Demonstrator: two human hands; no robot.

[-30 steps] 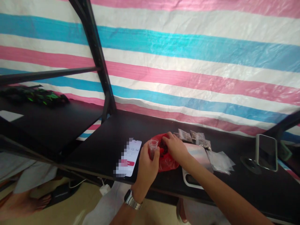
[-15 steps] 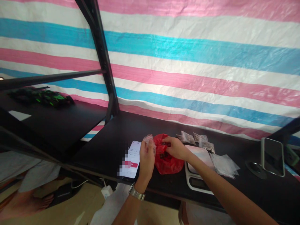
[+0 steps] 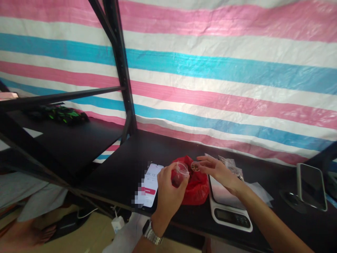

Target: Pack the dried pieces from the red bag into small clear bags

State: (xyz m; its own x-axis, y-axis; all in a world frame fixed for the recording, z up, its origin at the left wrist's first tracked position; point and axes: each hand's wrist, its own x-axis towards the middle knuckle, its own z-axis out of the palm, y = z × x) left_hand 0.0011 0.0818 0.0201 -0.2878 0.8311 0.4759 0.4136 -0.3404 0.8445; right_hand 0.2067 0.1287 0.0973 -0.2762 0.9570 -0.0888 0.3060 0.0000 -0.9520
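My left hand is closed on a small clear plastic bag, its mouth held wide in a round shape. To the right of it, my right hand pinches a small round clear cup with brown bits in it. Both are above a crumpled red plastic bag on the black table; its contents are mostly hidden. A white digital scale lies partly under my right forearm. Left of my left hand is a phone with a lit timer screen.
Filled small bags lie behind the scale, and flat clear bags to its right. Another phone leans on a stand at the right. A black metal upright rises at the back left. Someone's foot shows at lower left.
The small clear bag in my left hand is now held with its mouth wide. My right hand has come up out of the red bag with the small cup. The view has shifted slightly.
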